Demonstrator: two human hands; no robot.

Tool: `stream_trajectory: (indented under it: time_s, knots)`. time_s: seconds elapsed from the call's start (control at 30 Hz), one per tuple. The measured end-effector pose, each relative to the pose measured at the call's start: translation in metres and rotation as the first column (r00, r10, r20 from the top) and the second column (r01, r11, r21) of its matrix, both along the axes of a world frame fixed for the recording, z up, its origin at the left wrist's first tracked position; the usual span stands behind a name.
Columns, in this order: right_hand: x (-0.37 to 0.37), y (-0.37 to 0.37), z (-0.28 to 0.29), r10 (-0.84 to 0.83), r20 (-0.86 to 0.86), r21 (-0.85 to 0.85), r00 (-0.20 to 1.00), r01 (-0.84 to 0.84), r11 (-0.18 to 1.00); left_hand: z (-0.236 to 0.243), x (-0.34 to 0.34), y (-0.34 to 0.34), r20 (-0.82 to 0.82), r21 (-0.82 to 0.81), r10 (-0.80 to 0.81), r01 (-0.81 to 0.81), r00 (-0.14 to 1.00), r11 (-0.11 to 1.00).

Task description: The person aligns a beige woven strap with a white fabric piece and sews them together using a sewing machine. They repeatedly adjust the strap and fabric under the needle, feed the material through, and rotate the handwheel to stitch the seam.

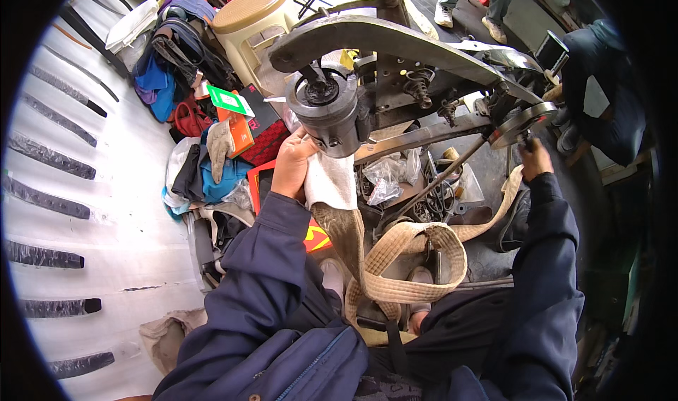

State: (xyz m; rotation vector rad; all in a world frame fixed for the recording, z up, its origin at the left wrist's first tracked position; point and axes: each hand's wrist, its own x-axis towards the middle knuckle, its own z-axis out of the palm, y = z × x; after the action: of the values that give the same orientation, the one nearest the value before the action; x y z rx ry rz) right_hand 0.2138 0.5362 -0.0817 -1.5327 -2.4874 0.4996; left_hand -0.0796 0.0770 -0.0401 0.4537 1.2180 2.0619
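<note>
In front of me stands a hand-cranked metal sewing machine (417, 55) with a curved arm and a round head (328, 115). My left hand (293, 162) is closed on the edge of a white cloth piece (332, 181) just under this head. The cloth meets a long beige webbing strap (417, 260), which hangs down, loops above my feet and runs off to the right. At the right, my right hand (535, 162) is wrapped round the crank handle of the machine's wheel (522, 124). The stitching point is hidden behind the head.
Clothes, bags and boxes (247, 122) are heaped at the left, beside a beige stool (256, 13). Several dark strips (49, 154) line the white surface. Plastic bags (388, 175), scissors (441, 182) and small parts lie below the machine. Other people's legs (477, 2) show at the back.
</note>
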Motion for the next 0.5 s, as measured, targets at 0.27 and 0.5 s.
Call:
stream_trajectory:
  time_s: [0.27, 0.5]
  knots:
    - [-0.020, -0.094, 0.087, 0.284, -0.412, -0.201, 0.866, -0.390, 0.898, 0.003, 0.008, 0.001, -0.033, 0.010, 0.073, -0.073, 0.997, 0.997]
    - [-0.004, -0.011, 0.097, 0.064, -0.189, 0.289, 0.980, -0.007, 0.957, 0.009, 0.010, 0.004, -0.032, -0.044, 0.111, -0.112, 0.993, 0.993]
